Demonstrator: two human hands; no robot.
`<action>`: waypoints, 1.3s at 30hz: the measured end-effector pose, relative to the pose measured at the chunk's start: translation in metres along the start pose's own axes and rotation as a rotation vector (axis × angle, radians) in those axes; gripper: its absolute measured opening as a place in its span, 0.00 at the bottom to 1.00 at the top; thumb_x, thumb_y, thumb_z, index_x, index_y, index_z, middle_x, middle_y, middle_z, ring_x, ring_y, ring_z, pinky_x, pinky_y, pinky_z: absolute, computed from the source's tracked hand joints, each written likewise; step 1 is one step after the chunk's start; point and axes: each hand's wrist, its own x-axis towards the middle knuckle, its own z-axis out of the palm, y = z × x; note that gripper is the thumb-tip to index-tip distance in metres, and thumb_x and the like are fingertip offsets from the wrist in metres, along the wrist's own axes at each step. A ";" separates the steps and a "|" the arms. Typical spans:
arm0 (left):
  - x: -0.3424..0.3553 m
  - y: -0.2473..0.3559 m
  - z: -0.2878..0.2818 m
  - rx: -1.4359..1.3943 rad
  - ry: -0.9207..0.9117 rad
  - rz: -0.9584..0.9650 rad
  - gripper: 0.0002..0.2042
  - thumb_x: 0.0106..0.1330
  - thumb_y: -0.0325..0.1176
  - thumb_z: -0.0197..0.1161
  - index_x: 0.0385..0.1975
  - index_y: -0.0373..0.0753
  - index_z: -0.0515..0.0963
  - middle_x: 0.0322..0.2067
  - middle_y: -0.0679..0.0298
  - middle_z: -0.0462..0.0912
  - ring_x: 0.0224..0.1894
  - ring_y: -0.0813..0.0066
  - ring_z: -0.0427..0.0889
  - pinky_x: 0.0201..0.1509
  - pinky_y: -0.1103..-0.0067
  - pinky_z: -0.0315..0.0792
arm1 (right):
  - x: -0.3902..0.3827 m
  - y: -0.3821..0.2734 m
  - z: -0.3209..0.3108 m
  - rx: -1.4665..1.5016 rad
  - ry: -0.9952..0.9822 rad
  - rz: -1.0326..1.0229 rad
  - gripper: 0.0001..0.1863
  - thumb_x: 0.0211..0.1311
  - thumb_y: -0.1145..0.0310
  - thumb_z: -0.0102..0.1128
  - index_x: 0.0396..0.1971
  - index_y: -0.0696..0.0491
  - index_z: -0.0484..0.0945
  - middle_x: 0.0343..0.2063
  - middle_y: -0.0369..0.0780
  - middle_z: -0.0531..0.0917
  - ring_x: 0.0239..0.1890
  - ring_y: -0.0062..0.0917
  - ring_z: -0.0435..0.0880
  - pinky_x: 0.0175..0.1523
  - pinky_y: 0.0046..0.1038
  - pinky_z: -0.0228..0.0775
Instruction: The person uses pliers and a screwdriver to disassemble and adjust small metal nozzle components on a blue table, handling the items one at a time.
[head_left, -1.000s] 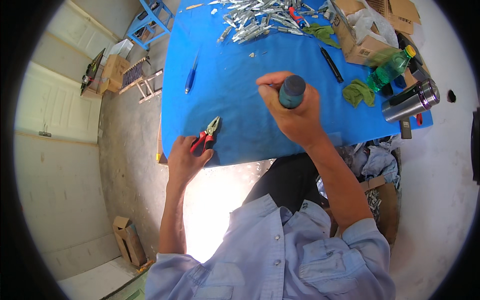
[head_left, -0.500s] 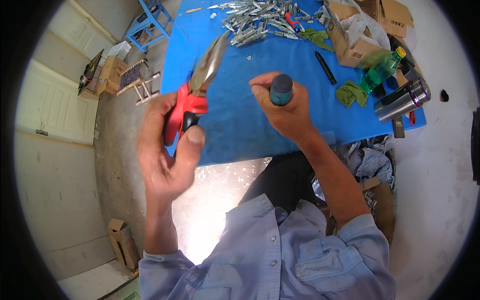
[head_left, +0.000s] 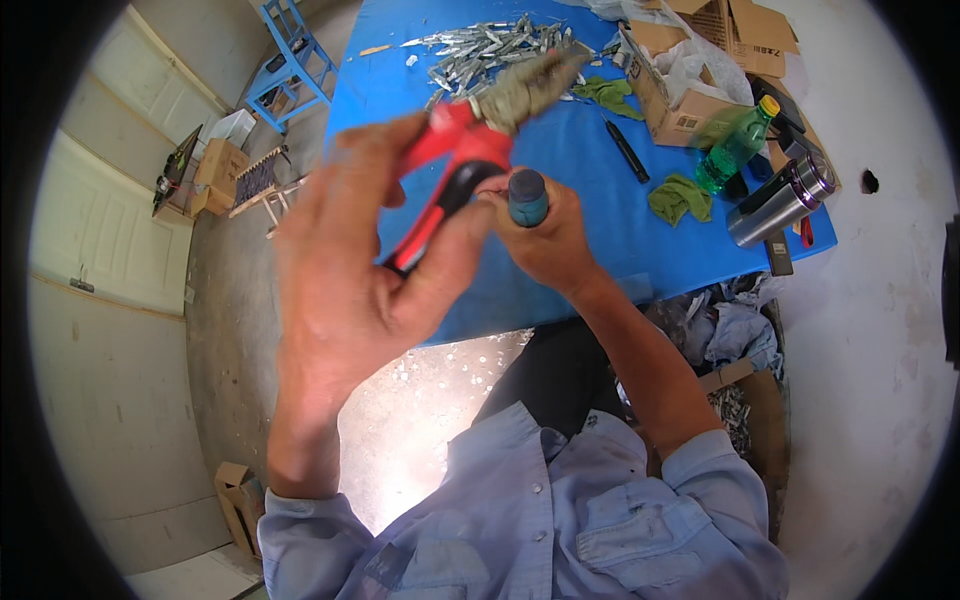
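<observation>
My left hand (head_left: 345, 275) is closed round pliers (head_left: 465, 150) with red and black handles, raised above the near part of the blue table. Their steel jaws, blurred by motion, point up and to the right and look shut. Close beside the lower handle, my right hand (head_left: 556, 238) grips a tool by its rounded dark teal handle (head_left: 528, 198), seen end on. The rest of that tool is hidden below the fist. Beyond the pliers lies a pile of small grey metal pieces (head_left: 470, 62).
On the blue table (head_left: 590, 185), a black pen-like tool (head_left: 626, 150), green cloths (head_left: 680, 198), a green bottle (head_left: 735, 150) and a steel flask (head_left: 780, 205) lie or stand at the right. Behind them is an open cardboard box (head_left: 680, 115). A blue chair (head_left: 290, 75) stands far left.
My left hand has swung the pliers to the right, toward my right hand, and tilted them further over. My right hand keeps its grip on the teal handle. The whole view has shifted slightly.
</observation>
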 end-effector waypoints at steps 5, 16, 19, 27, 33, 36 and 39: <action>-0.007 0.003 0.016 0.111 -0.186 -0.104 0.26 0.58 0.34 0.74 0.57 0.32 0.78 0.43 0.52 0.84 0.40 0.55 0.85 0.43 0.70 0.79 | 0.001 0.011 0.003 0.114 0.019 -0.155 0.09 0.60 0.75 0.69 0.40 0.58 0.84 0.29 0.37 0.87 0.34 0.12 0.80 0.39 0.26 0.76; 0.021 -0.003 -0.029 -0.001 0.203 -0.151 0.20 0.64 0.35 0.73 0.54 0.36 0.83 0.39 0.66 0.87 0.29 0.81 0.79 0.33 0.79 0.75 | -0.002 0.001 0.002 0.034 0.019 -0.008 0.04 0.66 0.73 0.69 0.37 0.57 0.84 0.28 0.35 0.85 0.32 0.12 0.79 0.37 0.23 0.74; 0.032 -0.020 -0.080 -0.093 0.484 0.003 0.18 0.71 0.38 0.66 0.56 0.37 0.82 0.40 0.65 0.87 0.31 0.84 0.78 0.32 0.84 0.70 | -0.001 -0.001 0.004 0.069 -0.005 0.005 0.05 0.66 0.72 0.69 0.36 0.57 0.84 0.27 0.34 0.84 0.31 0.12 0.78 0.36 0.23 0.73; -0.008 0.025 -0.029 0.126 -0.066 -0.240 0.16 0.68 0.26 0.61 0.56 0.35 0.79 0.33 0.65 0.81 0.32 0.82 0.77 0.37 0.83 0.70 | -0.007 0.023 0.000 -0.021 0.084 -0.168 0.04 0.65 0.73 0.70 0.35 0.57 0.85 0.28 0.32 0.84 0.31 0.12 0.79 0.37 0.21 0.74; -0.026 -0.026 -0.019 0.078 0.012 -0.381 0.18 0.58 0.24 0.67 0.50 0.36 0.81 0.31 0.59 0.82 0.30 0.73 0.80 0.38 0.79 0.74 | 0.008 -0.014 -0.017 0.185 0.255 0.126 0.04 0.66 0.73 0.69 0.38 0.55 0.85 0.29 0.32 0.84 0.31 0.13 0.80 0.36 0.20 0.73; -0.048 -0.040 -0.003 0.038 -0.054 -0.496 0.17 0.60 0.25 0.69 0.50 0.36 0.82 0.29 0.64 0.80 0.28 0.78 0.77 0.36 0.80 0.72 | 0.018 -0.026 -0.035 0.351 0.301 0.084 0.04 0.68 0.74 0.68 0.40 0.55 0.84 0.27 0.32 0.81 0.25 0.12 0.76 0.29 0.19 0.68; -0.067 -0.057 0.020 -0.019 -0.068 -0.580 0.16 0.60 0.27 0.71 0.48 0.34 0.82 0.25 0.70 0.77 0.27 0.83 0.72 0.33 0.81 0.69 | 0.015 -0.023 -0.052 0.523 0.322 0.099 0.04 0.69 0.76 0.66 0.41 0.56 0.82 0.24 0.32 0.78 0.19 0.12 0.71 0.23 0.19 0.62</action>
